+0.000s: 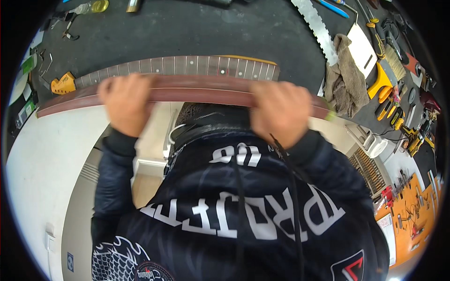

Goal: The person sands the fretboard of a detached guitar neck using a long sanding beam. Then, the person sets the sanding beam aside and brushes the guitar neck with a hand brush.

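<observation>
A long reddish-brown bar (201,90) runs crosswise in front of me along the near edge of the bench. My left hand (124,104) is closed over it left of the middle, and my right hand (282,111) grips it toward its right end. Both hands are slightly blurred. Just beyond the bar lies a guitar neck (176,65) with a dark fretted fingerboard and pale dot inlays. Its yellowish headstock (63,85) points left. The bar hides the neck's near side, so I cannot tell whether the two touch.
On the dark bench mat (201,30) at the right lie a notched metal straightedge (315,30), a crumpled brown cloth (346,79) and a yellow-handled scraper (382,79). Several hand tools crowd the right edge. A small bottle (99,6) lies far left. An orange tool board (415,215) is lower right.
</observation>
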Available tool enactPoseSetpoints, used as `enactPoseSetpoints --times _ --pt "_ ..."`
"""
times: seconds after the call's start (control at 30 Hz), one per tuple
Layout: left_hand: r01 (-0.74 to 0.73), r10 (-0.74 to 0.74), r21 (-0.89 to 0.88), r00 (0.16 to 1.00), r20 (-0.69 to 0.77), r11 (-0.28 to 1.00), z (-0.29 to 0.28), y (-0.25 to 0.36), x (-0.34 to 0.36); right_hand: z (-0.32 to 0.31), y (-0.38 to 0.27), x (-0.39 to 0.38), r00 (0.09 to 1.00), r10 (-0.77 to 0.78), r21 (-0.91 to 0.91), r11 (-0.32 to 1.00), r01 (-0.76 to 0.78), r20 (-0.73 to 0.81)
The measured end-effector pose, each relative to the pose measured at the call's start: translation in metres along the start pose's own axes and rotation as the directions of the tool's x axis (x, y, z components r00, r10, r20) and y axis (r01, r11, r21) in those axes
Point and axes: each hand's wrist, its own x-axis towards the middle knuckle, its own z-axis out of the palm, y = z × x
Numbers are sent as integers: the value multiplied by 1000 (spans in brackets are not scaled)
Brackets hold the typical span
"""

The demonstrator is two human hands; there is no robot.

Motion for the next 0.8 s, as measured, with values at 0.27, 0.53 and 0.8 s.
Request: enactPoseSetpoints --times 0.27,0.53,0.8 --pt "-26 23 -41 998 -54 999 8 79 34 -37 58 -48 997 16 -96 995 -8 80" --pt "42 -42 -19 999 1 999 0 -7 4 2 0 14 1000 -9 -38 999 9 13" --pt "-52 53 81 999 -9 995 2 28 35 -25 34 -1 996 32 -22 999 -30 88"
